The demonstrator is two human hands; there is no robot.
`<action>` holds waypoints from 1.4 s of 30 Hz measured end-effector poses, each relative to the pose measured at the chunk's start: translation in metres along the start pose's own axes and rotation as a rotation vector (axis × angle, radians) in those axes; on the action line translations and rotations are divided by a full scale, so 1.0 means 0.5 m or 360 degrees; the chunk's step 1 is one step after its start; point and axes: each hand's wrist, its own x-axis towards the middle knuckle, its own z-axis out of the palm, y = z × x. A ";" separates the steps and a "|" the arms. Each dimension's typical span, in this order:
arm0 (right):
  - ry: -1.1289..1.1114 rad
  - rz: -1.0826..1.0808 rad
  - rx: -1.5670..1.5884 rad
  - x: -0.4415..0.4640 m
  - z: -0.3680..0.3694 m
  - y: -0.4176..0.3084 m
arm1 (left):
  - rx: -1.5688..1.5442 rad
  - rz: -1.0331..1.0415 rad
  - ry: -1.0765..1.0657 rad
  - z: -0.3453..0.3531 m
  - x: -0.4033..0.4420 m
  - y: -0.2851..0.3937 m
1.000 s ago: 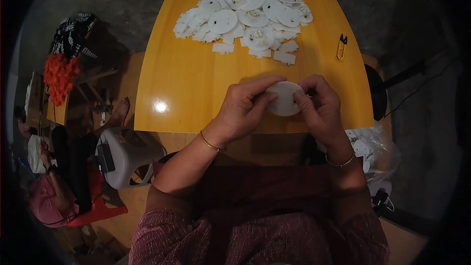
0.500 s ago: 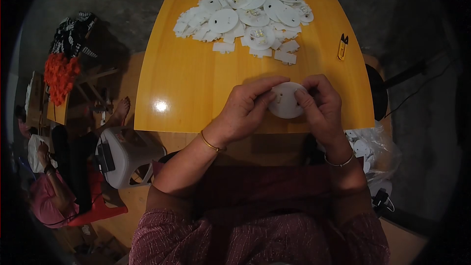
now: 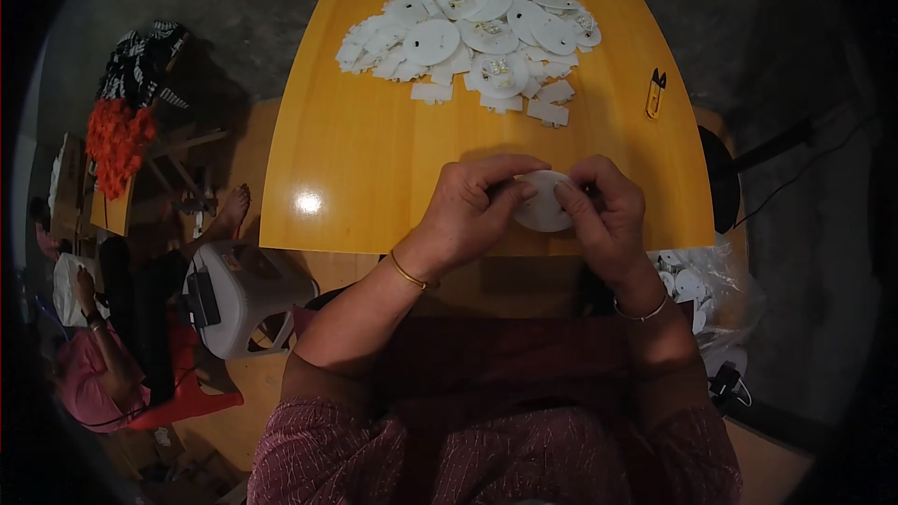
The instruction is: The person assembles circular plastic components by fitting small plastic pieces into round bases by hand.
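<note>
A round white disc [image 3: 543, 212] is held between my two hands above the near edge of the yellow wooden table [image 3: 374, 187]. My left hand [image 3: 475, 206] grips its left side, thumb on the upper face. On the right side, my right hand [image 3: 606, 215] pinches it with the thumb on top and fingers curled behind. The fingertips cover part of the disc. Farther back lies a pile of white discs [image 3: 431, 42] and flat white rectangular pieces [image 3: 548, 113], some discs bearing small clustered parts.
Yellow thread snips [image 3: 655, 94] lie at the table's right. A clear plastic bag of white discs [image 3: 690, 285] sits below the right edge. To the left are a grey stool [image 3: 238, 295], a seated person [image 3: 103, 360] and orange material [image 3: 119, 147].
The disc has tilted and sits slightly lower in my hands. My right hand has shifted a little down and left, its thumb farther over the disc.
</note>
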 end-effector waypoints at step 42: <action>0.0460 -0.0427 -0.0175 0.009 -0.009 -0.019 | -0.0402 -0.0296 0.0192 -0.028 0.010 0.002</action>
